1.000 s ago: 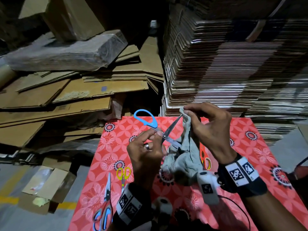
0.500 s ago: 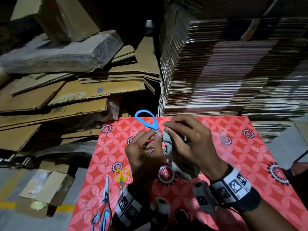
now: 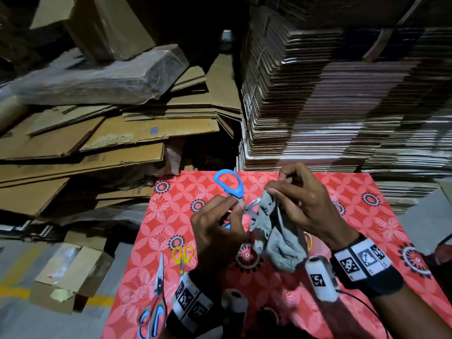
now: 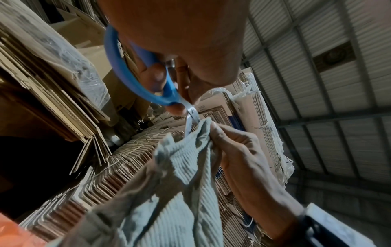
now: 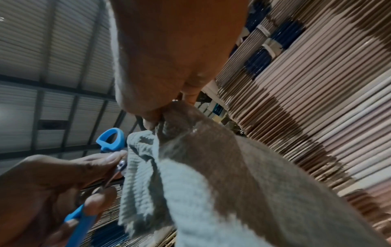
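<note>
Blue-handled scissors (image 3: 239,188), blades touching top edge of grey ribbed cloth (image 3: 278,236), hanging crumpled

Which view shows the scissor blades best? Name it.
Left wrist: the scissor blades show close up, meeting the grey cloth. The head view shows them small; the right wrist view shows mostly pivot and handle, cloth hiding the blades.

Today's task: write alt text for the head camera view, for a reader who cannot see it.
The left hand holds blue-handled scissors, blades against a grey cloth that the right hand pinches at its top edge, over a red flowered mat. Yellow scissors and red-and-blue scissors lie on the mat; cardboard is stacked behind.
</note>
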Motion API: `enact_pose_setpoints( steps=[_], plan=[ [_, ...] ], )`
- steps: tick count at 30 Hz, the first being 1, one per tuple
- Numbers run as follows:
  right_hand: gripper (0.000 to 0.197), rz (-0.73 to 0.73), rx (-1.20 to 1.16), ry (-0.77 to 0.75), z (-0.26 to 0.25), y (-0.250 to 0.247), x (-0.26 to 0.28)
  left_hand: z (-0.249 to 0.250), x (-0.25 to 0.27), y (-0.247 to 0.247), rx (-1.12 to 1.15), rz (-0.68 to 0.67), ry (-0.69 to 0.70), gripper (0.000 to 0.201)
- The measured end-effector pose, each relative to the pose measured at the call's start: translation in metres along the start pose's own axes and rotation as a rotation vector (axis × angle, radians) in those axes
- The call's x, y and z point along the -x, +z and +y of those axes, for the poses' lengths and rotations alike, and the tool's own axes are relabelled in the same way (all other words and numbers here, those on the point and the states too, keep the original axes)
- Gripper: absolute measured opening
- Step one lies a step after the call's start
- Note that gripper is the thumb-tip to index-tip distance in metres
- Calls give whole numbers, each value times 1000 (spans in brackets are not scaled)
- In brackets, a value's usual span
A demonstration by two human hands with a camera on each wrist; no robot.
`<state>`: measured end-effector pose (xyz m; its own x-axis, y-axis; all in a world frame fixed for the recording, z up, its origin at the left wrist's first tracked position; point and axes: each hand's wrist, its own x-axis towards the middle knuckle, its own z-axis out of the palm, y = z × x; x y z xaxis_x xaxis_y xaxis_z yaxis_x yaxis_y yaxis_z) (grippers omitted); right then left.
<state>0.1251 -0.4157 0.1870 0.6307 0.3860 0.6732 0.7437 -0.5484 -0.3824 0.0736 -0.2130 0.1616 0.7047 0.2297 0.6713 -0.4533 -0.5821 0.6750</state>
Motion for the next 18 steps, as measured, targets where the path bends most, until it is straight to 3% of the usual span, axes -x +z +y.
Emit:
enact_pose_setpoints(
  steps=[5,7,10,14,18],
  plan=[
    [21,39,-4,64,20,0,11,-1,4,2,-21,-56,-58,18],
    [17,79,25,120,32,-4,16,-3,4,1,41,-10,-191,20],
    [18,151,9,241,42,-10,25,1,-4,-2,307,98,-451,23],
    [16,174,-148,331,26,-6,25,8,-9,-1,457,132,-584,12],
    [17,219,-309,415,7,2,17,7,-10,-1,559,103,-698,16]
  ],
)
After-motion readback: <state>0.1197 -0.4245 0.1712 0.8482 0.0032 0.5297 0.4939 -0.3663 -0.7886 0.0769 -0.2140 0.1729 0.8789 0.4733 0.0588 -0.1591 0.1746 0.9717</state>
